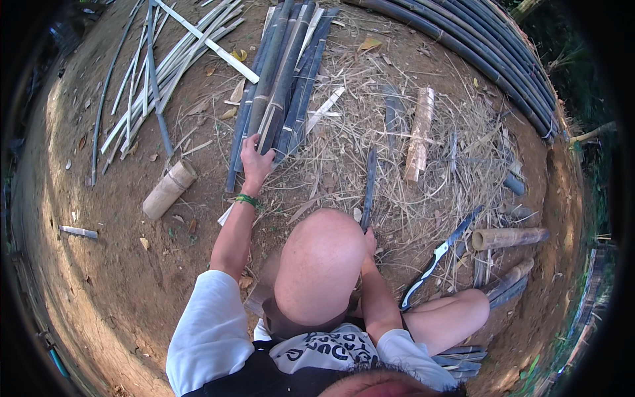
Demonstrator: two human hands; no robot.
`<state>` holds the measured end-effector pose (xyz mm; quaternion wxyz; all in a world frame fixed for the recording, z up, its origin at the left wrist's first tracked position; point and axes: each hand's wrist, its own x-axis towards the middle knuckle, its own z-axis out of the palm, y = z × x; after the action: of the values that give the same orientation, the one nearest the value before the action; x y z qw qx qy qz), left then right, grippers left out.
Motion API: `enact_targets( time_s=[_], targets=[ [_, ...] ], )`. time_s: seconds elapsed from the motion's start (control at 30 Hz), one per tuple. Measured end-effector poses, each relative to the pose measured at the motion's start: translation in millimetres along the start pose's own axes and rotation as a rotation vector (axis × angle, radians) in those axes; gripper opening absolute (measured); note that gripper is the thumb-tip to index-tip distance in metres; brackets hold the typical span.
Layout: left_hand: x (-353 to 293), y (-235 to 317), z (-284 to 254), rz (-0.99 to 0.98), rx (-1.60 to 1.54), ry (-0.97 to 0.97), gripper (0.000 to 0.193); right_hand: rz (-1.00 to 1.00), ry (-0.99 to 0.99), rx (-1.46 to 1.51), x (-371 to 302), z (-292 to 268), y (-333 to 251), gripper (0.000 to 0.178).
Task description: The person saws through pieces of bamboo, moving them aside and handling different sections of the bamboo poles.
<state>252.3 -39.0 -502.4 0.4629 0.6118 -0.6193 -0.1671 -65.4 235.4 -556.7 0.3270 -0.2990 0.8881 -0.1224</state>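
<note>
My left hand reaches forward to a pile of dark split bamboo. Its fingers and thumb close round the near end of one piece of split bamboo. Beside my raised knee, my right hand, partly hidden by it, grips a machete. The long dark blade points away from me, over the shavings. Farther right, a folding-type pruning saw with a white and black handle lies on the ground.
Pale bamboo strips lie at the far left, near a short bamboo section. Long dark poles are stacked at the far right. Shavings cover the middle ground. A split bamboo piece and a bamboo tube lie rightward.
</note>
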Motion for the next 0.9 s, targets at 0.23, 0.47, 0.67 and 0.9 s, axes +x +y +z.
enact_targets(
  time_s=[0.23,0.47,0.67,0.9],
  targets=[
    [17,-9,8,-0.045,-0.072,0.000,0.054,-0.016,0.001,0.024,-6,-4,-9,0.046],
    [20,-10,7,0.039,0.188,0.022,0.053,-0.002,0.022,0.007,-2,-2,-3,0.046],
    [4,-22,-5,0.023,0.390,-0.023,0.050,-0.023,0.006,0.063,7,6,12,0.048],
    [-4,-32,-7,-0.055,0.490,-0.086,0.051,-0.027,-0.023,0.140,22,23,29,0.052]
  ],
)
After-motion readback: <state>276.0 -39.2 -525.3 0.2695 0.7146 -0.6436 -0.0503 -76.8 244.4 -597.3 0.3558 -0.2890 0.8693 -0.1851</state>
